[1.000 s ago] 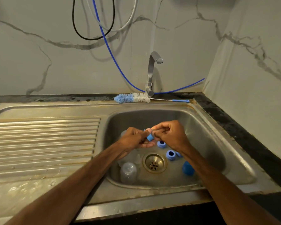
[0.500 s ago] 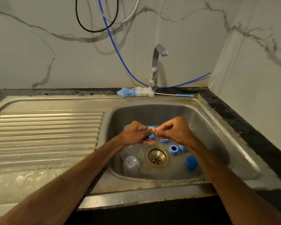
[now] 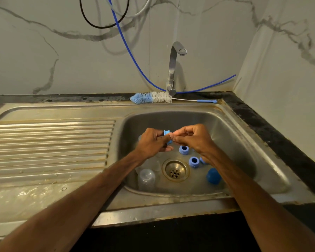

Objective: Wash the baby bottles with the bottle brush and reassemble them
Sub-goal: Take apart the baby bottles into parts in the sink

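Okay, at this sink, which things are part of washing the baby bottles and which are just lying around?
Job: bottle brush; blue ring held by left hand and right hand; loose rings, blue cap and clear bottles in the sink; tap.
Lying about: blue hose, black cable.

The sink (image 3: pixel 235 142) is holding 2 blue rings (image 3: pixel 194 161) and a blue cap (image 3: pixel 213 176) right of the drain (image 3: pixel 175 170), and a clear bottle (image 3: pixel 146 179) left of it. A brush (image 3: pixel 151 97) is lying far behind the drain.
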